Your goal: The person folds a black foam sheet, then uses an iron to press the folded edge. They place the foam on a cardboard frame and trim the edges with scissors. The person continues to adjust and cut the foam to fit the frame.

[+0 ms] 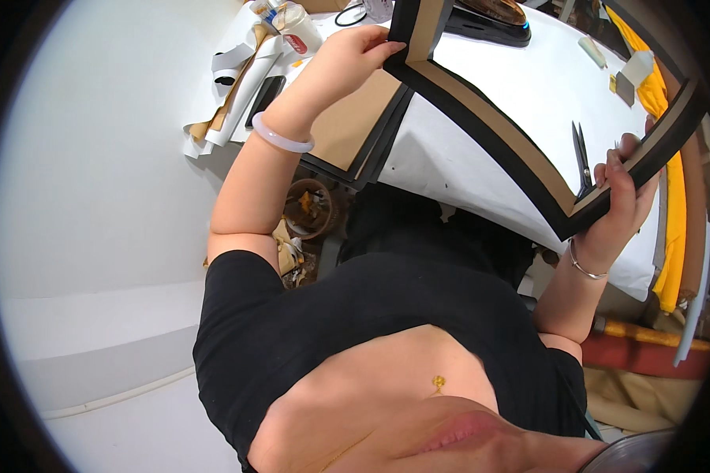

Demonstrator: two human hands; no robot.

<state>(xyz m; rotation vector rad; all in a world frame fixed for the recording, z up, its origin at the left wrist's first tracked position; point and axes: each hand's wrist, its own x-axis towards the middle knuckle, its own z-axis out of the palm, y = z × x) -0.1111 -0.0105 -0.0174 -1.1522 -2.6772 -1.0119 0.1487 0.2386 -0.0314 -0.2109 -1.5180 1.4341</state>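
A frame-shaped board piece [500,126], tan with wide black borders and an open middle, is held up above the white table [481,181]. My left hand [360,54] pinches its left corner, thumb and fingers closed on the black edge. On the other side, my right hand [628,183] grips the right bar near the near corner, with fingers over the inner edge. Black scissors [582,156] lie on the table, seen through the frame's opening beside my right fingers. Under my left wrist is a stack of tan boards with black edges [353,130].
At the back stands a dark device with a blue light [493,24]. Paper rolls [241,94], a dark phone-like slab [265,101] and a whitish container [298,30] sit on the left. Yellow fabric [670,236] hangs along the right edge. A bin [311,209] stands below the table.
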